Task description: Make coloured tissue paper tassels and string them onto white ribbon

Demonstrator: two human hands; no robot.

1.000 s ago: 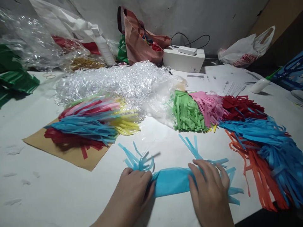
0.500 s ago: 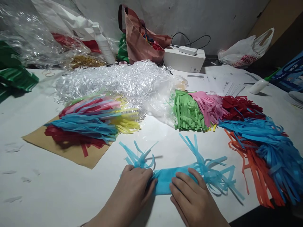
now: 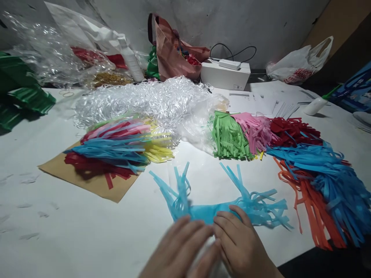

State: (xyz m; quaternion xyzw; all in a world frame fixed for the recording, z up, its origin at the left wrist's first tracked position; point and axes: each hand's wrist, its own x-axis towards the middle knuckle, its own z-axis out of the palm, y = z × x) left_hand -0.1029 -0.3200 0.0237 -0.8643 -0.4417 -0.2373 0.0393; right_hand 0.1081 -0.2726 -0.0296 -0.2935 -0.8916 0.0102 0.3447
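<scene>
Light-blue tissue-paper strip with fringed ends (image 3: 203,211) lies crosswise on the white worktop (image 3: 87,239). From my end I see the right hand (image 3: 242,241) at its near edge, fingers close together and laid over the paper; I cannot tell whether they pinch it. I find the left hand (image 3: 182,247) blurred in front of the strip, fingers extended, thumb apart; whether it touches the paper, I can't make out. Beyond the strip, leftward, multicoloured paper fringe (image 3: 113,148) rests on a flat brown paper sheet (image 3: 117,193); beyond it, rightward, lies a green paper-fringe bundle (image 3: 230,137).
</scene>
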